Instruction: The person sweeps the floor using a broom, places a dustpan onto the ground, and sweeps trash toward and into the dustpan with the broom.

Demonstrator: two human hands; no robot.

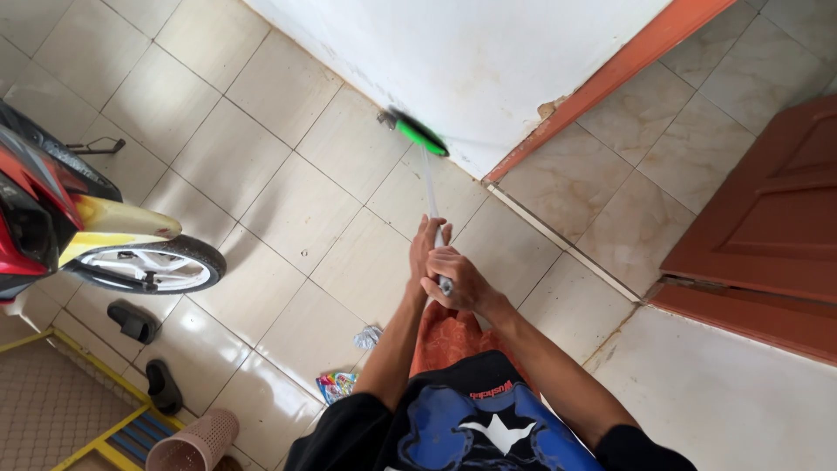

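Right hand (pixel 458 281): closed in a fist around the top end of a pale broom handle (pixel 431 187), near the centre of the view, knuckles up.
Left hand (pixel 426 246): wrapped around the same handle just beyond the right hand, toward 12 o'clock, fingers partly extended along the shaft; the two hands touch.
Broom handle: runs from the hands toward 12 o'clock, thin and light-coloured, slightly blurred.
Broom head (pixel 417 133): green, blurred with motion, on the tiled floor (pixel 296 209) right at the foot of the white wall (pixel 471 61).
Doing this well: judging by the grip, short strokes drawn along the wall base, with the head held flat to the tiles, would serve best; the lower hand steers, the upper hand steadies.
Doorway: an orange door frame (pixel 610 78) at 1 o'clock, a brown wooden door (pixel 767 218) at 3 o'clock.
Litter: crumpled wrappers (pixel 349 366) on the floor at 7 o'clock, near the person's legs.
Left side: a motorbike wheel (pixel 153 264) at 9 o'clock, dark sandals (pixel 144 349) at 8 o'clock, a pink basket (pixel 193 445) lower down.
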